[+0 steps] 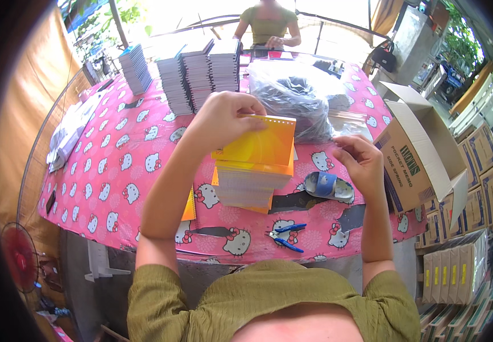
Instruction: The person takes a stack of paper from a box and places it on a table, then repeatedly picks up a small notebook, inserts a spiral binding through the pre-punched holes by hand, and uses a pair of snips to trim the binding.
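Observation:
My left hand (226, 114) grips the punched top edge of an orange-covered notebook (260, 145), lifting it off a stack of like notebooks (249, 185) on the pink patterned tablecloth (121, 171). My right hand (360, 162) is raised to the right of the stack, fingers pinched together near a clear plastic bag (349, 122); whether anything is in them I cannot tell. A blue sandal (329, 186) lies just under that hand. Blue-handled pliers (286, 235) rest near the table's front edge.
Tall stacks of notebooks (198, 74) stand at the back, beside a large clear bag of dark coils (295, 94). An open cardboard box (420, 151) sits at the right, more boxes (457, 268) below it. Another person (269, 25) is across the table. A red fan (18, 256) stands lower left.

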Demonstrator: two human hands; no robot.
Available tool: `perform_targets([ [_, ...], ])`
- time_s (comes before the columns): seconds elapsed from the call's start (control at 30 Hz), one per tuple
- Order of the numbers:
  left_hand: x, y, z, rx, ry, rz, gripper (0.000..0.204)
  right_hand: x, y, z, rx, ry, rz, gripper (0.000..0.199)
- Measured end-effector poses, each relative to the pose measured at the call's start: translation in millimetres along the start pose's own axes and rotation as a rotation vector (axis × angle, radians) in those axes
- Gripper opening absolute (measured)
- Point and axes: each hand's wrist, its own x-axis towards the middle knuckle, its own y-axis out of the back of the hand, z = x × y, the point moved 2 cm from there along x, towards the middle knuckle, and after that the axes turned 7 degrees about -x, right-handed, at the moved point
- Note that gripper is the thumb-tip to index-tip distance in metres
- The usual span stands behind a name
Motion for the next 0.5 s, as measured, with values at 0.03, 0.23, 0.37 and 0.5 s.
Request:
perform_targets([
  [0.03,-7,-3,4,-0.038,-0.009,0.046,0.023,4,-2,-14,-0.059,0.077,0.005,0.021],
  [0.23,-35,-14,24,0.213,-0.312,0.273,0.02,20,-10,-53,-0.235,0.266,0.035,0.021],
  [0.37,-33,-20,25,0.16,-0.305,0.308,0.018,31,-11,-46,-0.242,0.198,-0.047,0.02],
  [0.5,-34,-22,22,0.194,-0.283,0.315,0.019,39,-17,-45,-0.143,0.176,-0.207,0.019],
])
